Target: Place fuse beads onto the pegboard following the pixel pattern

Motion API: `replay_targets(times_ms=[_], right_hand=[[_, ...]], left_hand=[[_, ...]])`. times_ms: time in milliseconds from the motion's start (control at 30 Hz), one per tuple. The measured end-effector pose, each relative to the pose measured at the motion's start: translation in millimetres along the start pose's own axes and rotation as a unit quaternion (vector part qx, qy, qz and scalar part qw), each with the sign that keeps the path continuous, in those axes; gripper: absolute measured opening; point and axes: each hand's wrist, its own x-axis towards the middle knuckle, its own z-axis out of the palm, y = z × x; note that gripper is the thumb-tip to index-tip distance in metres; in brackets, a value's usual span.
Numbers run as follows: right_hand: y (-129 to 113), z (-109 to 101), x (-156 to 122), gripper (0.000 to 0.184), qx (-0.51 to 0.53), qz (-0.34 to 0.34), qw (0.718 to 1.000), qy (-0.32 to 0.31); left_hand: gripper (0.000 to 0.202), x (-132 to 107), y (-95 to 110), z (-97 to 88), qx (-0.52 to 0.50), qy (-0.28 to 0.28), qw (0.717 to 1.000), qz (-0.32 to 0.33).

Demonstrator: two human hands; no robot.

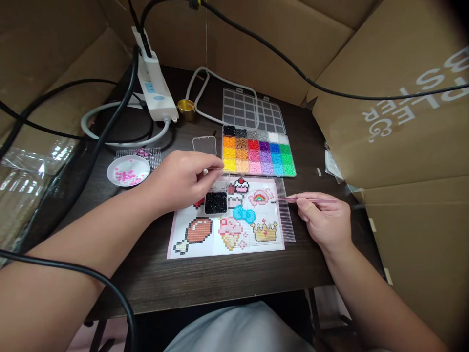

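My left hand (181,178) is curled with its fingertips pinched just above a small clear box of black beads (216,202); what the fingers hold is too small to name. My right hand (324,220) grips thin pink tweezers (304,199) whose tip points left at the edge of the clear pegboard (287,220). Under the pegboard lies a pattern sheet (200,242) with pixel pictures: a drumstick, an ice cream, a crown, a rainbow, a blue bow.
A bead organiser (258,151) with many coloured compartments stands behind the sheet, its clear lid (252,110) open. A white dish of pink beads (128,171) sits at the left, a small clear lid (204,145) nearby. A power strip (156,85), cables and cardboard boxes (406,117) surround the dark table (205,278).
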Motion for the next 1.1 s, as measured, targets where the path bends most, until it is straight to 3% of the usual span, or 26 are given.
replay_targets(times_ms=[467, 700, 833, 1100], right_hand=[[0, 0, 0, 0.020, 0.022, 0.014, 1.000, 0.002], [2, -1, 7, 0.020, 0.123, 0.039, 0.992, 0.010], [-16, 2, 19, 0.016, 0.197, 0.047, 0.979, -0.028], [-62, 33, 41, 0.015, 0.091, -0.070, 0.985, -0.130]], left_hand=[[0.021, 0, -1, 0.8, 0.000, 0.006, 1.000, 0.003], [0.021, -1, 0, 0.7, 0.008, 0.008, 1.000, 0.006], [0.020, -1, 1, 1.1, 0.003, 0.009, 1.000, 0.013], [0.016, -3, -1, 3.4, -0.017, 0.012, 0.999, 0.027]])
